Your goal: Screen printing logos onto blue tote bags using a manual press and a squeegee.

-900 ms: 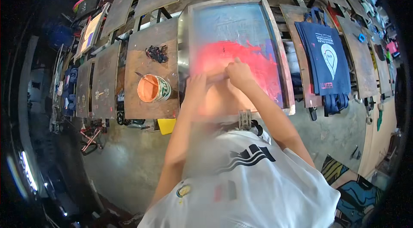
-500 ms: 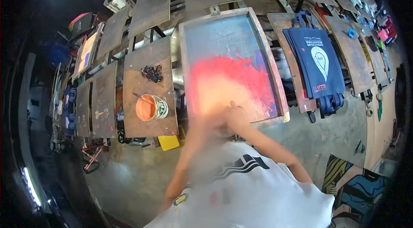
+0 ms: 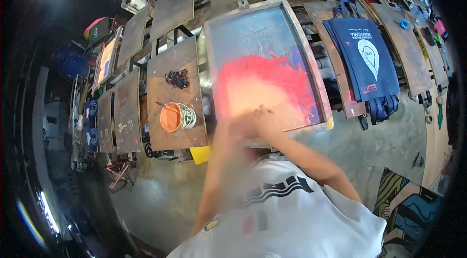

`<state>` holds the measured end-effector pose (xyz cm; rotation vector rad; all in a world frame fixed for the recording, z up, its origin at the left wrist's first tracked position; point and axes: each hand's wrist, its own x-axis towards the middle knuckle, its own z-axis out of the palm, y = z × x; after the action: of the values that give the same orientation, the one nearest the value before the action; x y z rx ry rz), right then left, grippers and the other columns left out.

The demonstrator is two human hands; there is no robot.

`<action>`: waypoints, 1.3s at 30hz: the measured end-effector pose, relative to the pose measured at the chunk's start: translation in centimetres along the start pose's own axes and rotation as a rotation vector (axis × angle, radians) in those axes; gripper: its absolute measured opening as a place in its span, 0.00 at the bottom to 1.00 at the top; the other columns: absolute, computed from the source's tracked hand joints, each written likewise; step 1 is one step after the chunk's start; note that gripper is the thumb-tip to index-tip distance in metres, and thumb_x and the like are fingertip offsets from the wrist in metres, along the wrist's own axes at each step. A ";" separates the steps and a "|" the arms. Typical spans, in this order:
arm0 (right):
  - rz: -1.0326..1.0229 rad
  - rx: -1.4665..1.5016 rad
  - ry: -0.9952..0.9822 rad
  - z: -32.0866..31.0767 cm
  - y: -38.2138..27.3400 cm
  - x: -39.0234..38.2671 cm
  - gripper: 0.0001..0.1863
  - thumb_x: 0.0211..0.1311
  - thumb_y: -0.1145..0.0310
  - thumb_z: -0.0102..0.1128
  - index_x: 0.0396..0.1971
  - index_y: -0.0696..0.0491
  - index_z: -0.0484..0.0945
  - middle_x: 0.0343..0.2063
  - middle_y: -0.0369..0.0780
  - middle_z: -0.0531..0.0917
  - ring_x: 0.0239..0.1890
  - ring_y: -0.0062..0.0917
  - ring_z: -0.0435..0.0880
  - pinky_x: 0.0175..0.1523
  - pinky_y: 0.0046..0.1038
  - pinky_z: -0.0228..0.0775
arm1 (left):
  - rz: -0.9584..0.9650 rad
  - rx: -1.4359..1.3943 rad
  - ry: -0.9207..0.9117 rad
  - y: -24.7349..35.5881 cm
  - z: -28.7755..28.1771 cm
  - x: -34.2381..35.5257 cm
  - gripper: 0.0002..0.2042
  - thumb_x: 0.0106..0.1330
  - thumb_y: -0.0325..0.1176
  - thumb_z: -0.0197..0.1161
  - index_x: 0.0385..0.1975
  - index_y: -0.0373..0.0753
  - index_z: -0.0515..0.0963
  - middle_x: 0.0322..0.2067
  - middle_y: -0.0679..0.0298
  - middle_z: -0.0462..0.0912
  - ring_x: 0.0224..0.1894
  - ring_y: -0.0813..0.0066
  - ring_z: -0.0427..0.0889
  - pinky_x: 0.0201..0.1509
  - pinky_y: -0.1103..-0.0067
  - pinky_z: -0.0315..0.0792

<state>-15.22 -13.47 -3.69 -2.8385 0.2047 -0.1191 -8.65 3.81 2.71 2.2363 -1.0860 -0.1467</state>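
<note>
A framed printing screen (image 3: 323, 92) lies in front of me, blue at the top and smeared with red-pink over a pale orange area. My right hand (image 3: 262, 122) is curled at the near part of the screen, round something I cannot make out. My left hand (image 3: 228, 126) is at the near left of it, smeared by blur, so its fingers and anything under them do not show clearly. Left of the screen, a board (image 3: 177, 53) holds a dark crumpled lump (image 3: 177, 79) and an open tub of orange paste (image 3: 177, 117) with a stick in it.
Dark printed tote bags (image 3: 348, 58) lie on a board to the right. More boards (image 3: 126, 112) stand left and behind, beside another frame (image 3: 107, 56). A yellow object (image 3: 199, 155) shows under the left board, and a patterned panel (image 3: 399, 209) is at lower right.
Since the earliest frame both hands have moved from the middle of the screen toward me, to its near edge. The pale area in the red shows more fully. The view has shifted slightly.
</note>
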 end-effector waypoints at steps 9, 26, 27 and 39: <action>-0.203 0.021 -0.399 -2.7 3.1 6.4 0.12 0.41 0.60 0.70 0.27 0.50 0.87 0.31 0.41 0.87 0.39 0.35 0.87 0.41 0.35 0.80 | -0.254 -0.052 -0.020 0.2 0.2 1.2 0.16 0.59 0.27 0.65 0.47 0.35 0.73 0.40 0.50 0.75 0.45 0.48 0.78 0.48 0.65 0.73; -0.092 -0.048 0.184 1.4 -2.9 -1.9 0.06 0.49 0.65 0.60 0.28 0.47 0.81 0.30 0.36 0.83 0.45 0.32 0.80 0.39 0.38 0.77 | -0.052 0.005 -0.091 1.0 -4.1 -3.5 0.19 0.54 0.26 0.67 0.45 0.37 0.70 0.43 0.49 0.71 0.49 0.43 0.72 0.50 0.58 0.70; -0.030 -0.016 0.055 0.2 -3.6 -2.0 0.07 0.48 0.65 0.60 0.28 0.47 0.81 0.30 0.36 0.84 0.44 0.32 0.81 0.39 0.37 0.77 | -0.059 -0.013 -0.073 0.3 -4.3 -3.9 0.19 0.54 0.26 0.67 0.45 0.37 0.70 0.43 0.49 0.71 0.49 0.43 0.72 0.50 0.58 0.70; -0.050 -0.053 -0.127 -2.9 0.0 7.6 0.16 0.45 0.57 0.69 0.33 0.46 0.79 0.29 0.43 0.83 0.39 0.41 0.82 0.41 0.44 0.74 | 0.132 0.045 -0.020 -12.3 -0.7 4.8 0.17 0.63 0.40 0.64 0.42 0.37 0.68 0.39 0.51 0.76 0.40 0.45 0.79 0.40 0.58 0.73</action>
<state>-8.06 -15.47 -0.49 -2.8920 0.1105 0.0567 2.98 6.18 -3.15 2.1988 -1.2554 -0.0888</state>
